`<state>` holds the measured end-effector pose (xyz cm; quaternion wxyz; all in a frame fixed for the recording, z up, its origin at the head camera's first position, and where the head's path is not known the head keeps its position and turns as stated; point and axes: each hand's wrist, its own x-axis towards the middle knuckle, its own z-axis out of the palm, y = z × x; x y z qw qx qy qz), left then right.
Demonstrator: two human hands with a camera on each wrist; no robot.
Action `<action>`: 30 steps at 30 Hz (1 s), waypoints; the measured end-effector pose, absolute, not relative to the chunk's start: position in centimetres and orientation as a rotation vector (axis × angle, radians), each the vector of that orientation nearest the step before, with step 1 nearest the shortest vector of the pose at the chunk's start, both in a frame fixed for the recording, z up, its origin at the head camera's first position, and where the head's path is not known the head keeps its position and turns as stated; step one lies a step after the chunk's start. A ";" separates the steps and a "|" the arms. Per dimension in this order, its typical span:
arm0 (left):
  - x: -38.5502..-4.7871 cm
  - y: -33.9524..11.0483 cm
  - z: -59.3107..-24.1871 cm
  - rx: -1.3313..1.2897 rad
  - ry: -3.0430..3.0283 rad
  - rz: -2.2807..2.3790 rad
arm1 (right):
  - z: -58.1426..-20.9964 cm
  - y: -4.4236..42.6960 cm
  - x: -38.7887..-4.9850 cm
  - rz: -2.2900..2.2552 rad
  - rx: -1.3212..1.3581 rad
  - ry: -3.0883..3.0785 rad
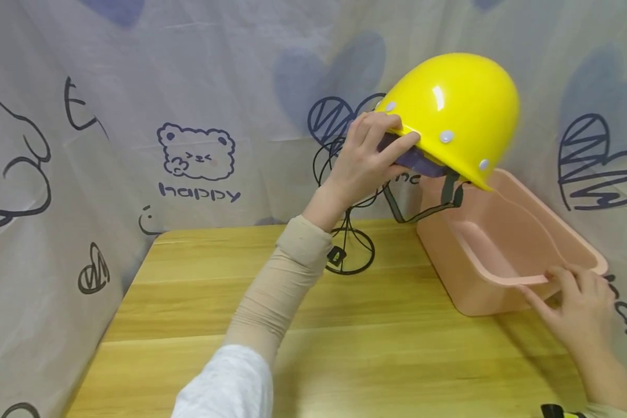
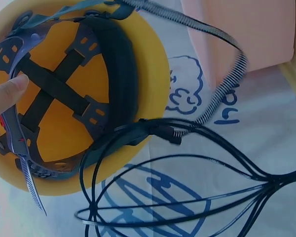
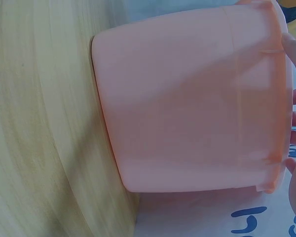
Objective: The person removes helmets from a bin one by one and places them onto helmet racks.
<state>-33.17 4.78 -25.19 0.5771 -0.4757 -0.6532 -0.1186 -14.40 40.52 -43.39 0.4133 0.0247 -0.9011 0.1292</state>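
Helmet (image 1: 454,110) hid part of pink bin (image 1: 465,278); left hand (image 1: 371,142) partly covered wire stand (image 2: 274,183); black object (image 1: 552,411) was cut off at head view's bottom

Helmet (image 1: 460,98) is showing glossy yellow with whitish rivets (image 1: 446,136), purplish headband (image 1: 423,162) and dark grey-green chin strap (image 1: 447,190), while bin (image 1: 457,270) is reading plain salmon pink and wire stand (image 1: 373,253) black. Table (image 1: 188,302) is showing yellow-brown wood grain in streaks; curtain (image 1: 230,75) is carrying blue hearts (image 1: 357,61), dark line doodles (image 1: 94,273), a bear face (image 1: 195,151) and "happy" lettering (image 1: 198,193) on greyish white. Left arm's sleeves (image 1: 271,296) are showing beige and pale grey.
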 end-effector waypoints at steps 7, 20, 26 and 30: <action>-33.7 3.6 -25.2 -1.075 -1.501 -0.307 | -43.5 40.6 -14.2 0.363 0.035 -2.295; -34.2 0.7 -25.3 -1.035 -1.476 -0.364 | -43.3 40.4 -14.2 0.373 0.016 -2.310; -34.1 -0.6 -25.5 -1.022 -1.500 -0.355 | -43.4 40.5 -14.2 0.371 0.018 -2.311; -34.2 -1.2 -25.6 -1.009 -1.491 -0.355 | -43.4 40.5 -14.2 0.376 0.000 -2.335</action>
